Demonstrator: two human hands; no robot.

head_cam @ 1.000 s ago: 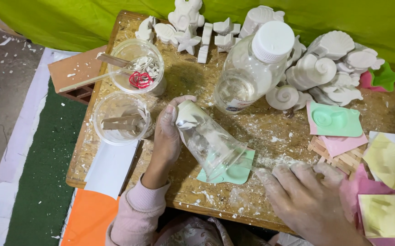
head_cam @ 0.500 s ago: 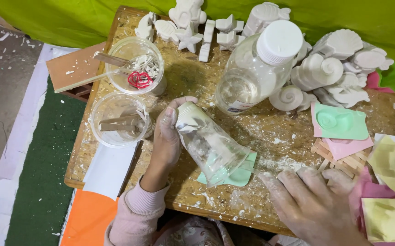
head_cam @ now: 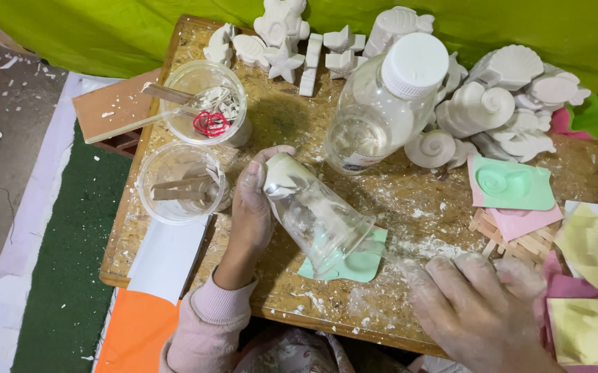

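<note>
1. We see our left hand (head_cam: 254, 207) gripping the base of a clear plastic cup (head_cam: 318, 220), tipped with its mouth over a green mould (head_cam: 358, 261) on the surface (head_cam: 409, 200).
2. Our right hand (head_cam: 482, 311) lies flat and empty, fingers spread, at four o'clock from the cup.
3. A capped bottle (head_cam: 382, 103) stands at one o'clock.

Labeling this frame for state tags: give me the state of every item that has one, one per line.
clear cup: tipped, mouth over green mould, held by left hand
green mould: flat under the cup
right hand: open, holding nothing
big bottle: upright, capped
two plastic tubs: uncovered, sticks inside
shell casts: unmoulded, piled
</note>
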